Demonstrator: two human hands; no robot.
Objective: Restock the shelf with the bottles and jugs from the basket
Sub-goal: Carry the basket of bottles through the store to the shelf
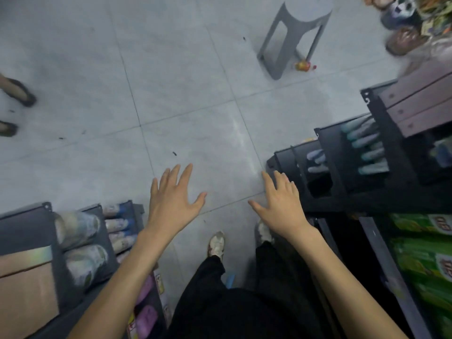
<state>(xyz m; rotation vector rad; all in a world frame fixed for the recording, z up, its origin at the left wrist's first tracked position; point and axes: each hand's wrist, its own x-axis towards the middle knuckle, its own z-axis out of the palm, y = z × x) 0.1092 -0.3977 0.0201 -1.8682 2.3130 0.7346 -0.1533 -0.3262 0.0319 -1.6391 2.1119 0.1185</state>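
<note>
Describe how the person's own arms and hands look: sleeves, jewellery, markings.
The left arm and right arm are bare as far as the frame shows; no sleeve is in view. The left hand and right hand wear no gloves, and no ring, watch or bracelet can be seen. No markings stand out, though the picture is slightly blurred.

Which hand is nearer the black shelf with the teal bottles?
The right hand, fingertips by the shelf corner; the left hand is over the floor tiles.

Open tiled floor [171, 99] lies ahead, hemmed by shelves left [31, 231] and right [342, 172], a stool [291, 37] beyond.
</note>
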